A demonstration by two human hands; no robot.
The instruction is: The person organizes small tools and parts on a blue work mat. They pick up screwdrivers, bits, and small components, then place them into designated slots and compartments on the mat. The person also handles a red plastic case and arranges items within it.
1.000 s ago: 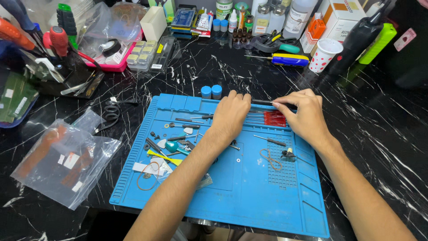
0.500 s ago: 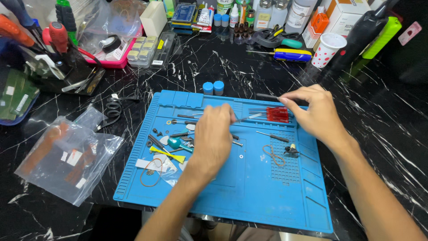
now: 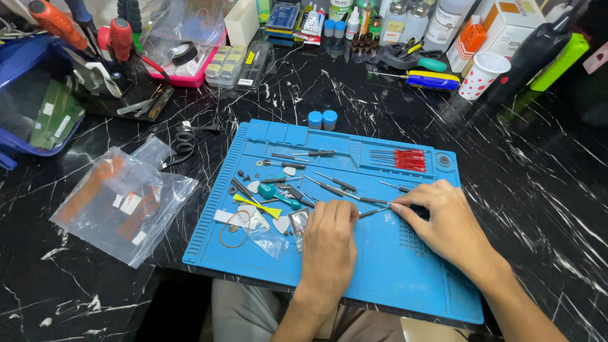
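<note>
Left hand (image 3: 329, 244) lay fingers curled, knuckles up, on ribbed blue silicone mat (image 3: 380, 278); grip unclear. Right hand (image 3: 443, 221) pinched thin metal screwdriver (image 3: 375, 211) at mat centre. Glossy black marble-veined table (image 3: 544, 190) beneath.

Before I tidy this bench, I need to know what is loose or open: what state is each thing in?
Left hand: palm down on the blue mat, fingers curled by the small tools.
Right hand: fingertips pinching a thin metal tool.
Paper cup: upright, open.
Two blue-capped vials: upright, capped.
Plastic bag: lying flat on the table.
Yellow tweezers: lying loose on the mat.
</note>
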